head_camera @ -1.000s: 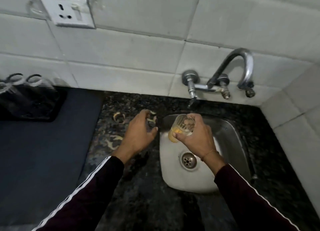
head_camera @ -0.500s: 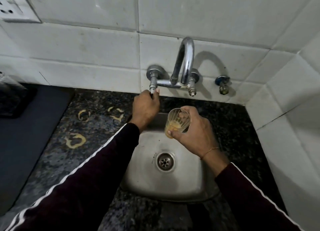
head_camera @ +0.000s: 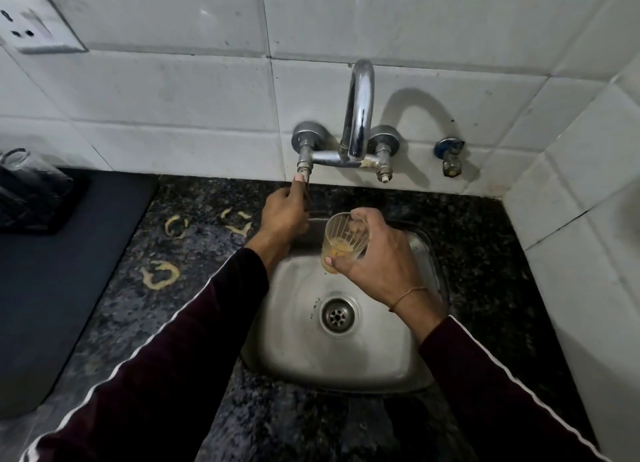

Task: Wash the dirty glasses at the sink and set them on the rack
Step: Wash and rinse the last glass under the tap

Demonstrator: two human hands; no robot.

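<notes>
A clear ribbed glass (head_camera: 344, 241) with yellowish residue at its bottom is held by my right hand (head_camera: 379, 259) over the back of the steel sink (head_camera: 349, 354). My left hand (head_camera: 283, 215) grips the left tap handle (head_camera: 304, 176) of the chrome wall faucet (head_camera: 360, 115), thumb up against the stem. No water shows at the spout. At the far left, a dark rack (head_camera: 31, 198) holds upturned clear glasses (head_camera: 20, 160).
Yellowish ring stains (head_camera: 161, 274) mark the dark granite counter (head_camera: 194, 253) left of the sink. A dark mat (head_camera: 62, 271) covers the left counter. A small valve (head_camera: 450, 156) sticks out of the tiled wall at the right; a socket (head_camera: 31, 28) sits top left.
My left hand rose from the counter beside the sink to the left tap handle and now grips it. The view swung right. The glass stays in my right hand over the sink.
</notes>
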